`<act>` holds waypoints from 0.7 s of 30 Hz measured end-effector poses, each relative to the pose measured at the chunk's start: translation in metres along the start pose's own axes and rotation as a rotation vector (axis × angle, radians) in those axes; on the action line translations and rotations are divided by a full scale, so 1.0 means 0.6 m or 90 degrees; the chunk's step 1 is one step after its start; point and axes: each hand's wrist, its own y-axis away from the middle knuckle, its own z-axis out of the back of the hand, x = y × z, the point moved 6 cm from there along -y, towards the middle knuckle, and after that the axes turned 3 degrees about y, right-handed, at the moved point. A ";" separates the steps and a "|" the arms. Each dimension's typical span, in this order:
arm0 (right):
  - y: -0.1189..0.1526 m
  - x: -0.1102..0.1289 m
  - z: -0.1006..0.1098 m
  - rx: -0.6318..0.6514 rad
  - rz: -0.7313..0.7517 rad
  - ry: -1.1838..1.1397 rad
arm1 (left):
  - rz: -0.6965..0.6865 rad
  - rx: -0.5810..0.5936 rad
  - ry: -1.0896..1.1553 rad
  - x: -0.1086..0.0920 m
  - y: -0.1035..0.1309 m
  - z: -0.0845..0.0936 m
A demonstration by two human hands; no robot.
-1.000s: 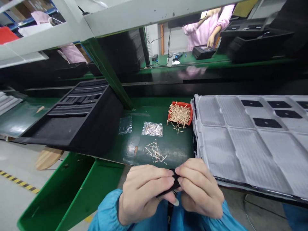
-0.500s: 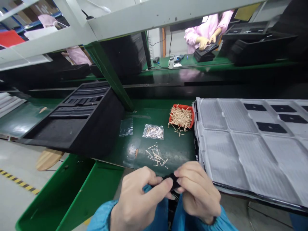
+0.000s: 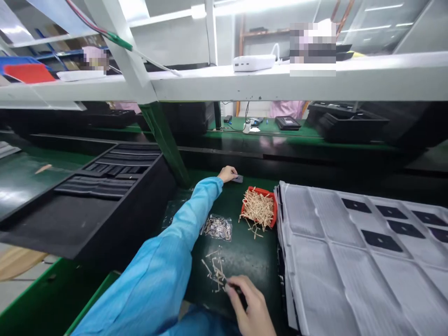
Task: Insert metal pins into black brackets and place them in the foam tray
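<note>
My left hand reaches far across the green bench, with its fingers closed on the edge of a small dark flat plate. Close to me, my right hand has thumb and forefinger pinched together beside a loose scatter of thin beige strips. What lies between those fingertips I cannot make out. A clear bag of small shiny parts lies beside my left sleeve. To its right, a red tray is heaped with beige strips, several spilling over its front.
White moulded trays are stacked at the right, with several black plates in the top one. A big black box stands left, above a green bin. A green post and a white shelf cross the far side.
My hands have parted. The left has gone far forward with a dark plate; the right has come down by the loose strips. The view has tilted up, and the co-worker's hands are out of sight.
</note>
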 end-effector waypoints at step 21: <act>-0.009 -0.040 -0.025 0.028 -0.324 -0.240 | 0.227 -0.140 0.687 0.139 0.455 -0.160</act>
